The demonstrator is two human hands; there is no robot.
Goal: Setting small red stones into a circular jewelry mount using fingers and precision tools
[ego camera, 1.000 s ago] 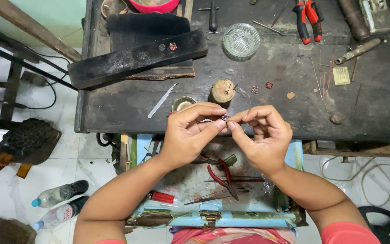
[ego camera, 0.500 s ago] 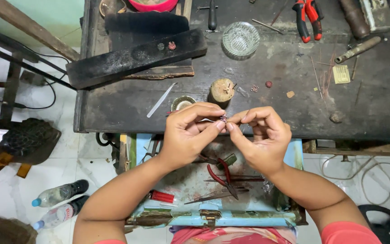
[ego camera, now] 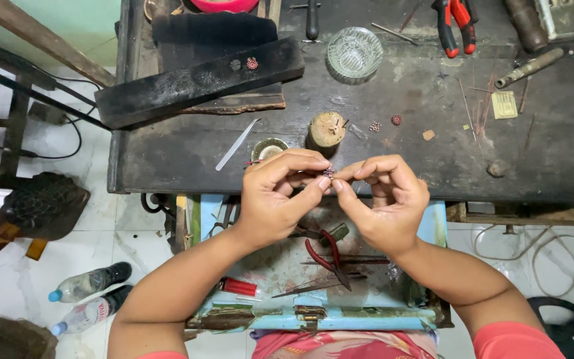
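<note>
Where both hands point(ego camera: 330, 199) meet, tiny bead piece point(ego camera: 328, 174) pinched

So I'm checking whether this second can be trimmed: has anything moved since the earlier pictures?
Hardly anything. Both hands, left hand and right hand, stay together over the bench edge, fingers pinching the same tiny piece; no shift or release that I can make out. Glass dish, wooden stub, tweezers and red pliers lie where they did.

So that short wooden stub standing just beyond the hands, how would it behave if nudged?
The wooden stub stands upright on the dark workbench; being stubby, it would probably slide rather than tip. Once toppled, its round shape would likely roll. It looks stiff and fairly light.
</note>
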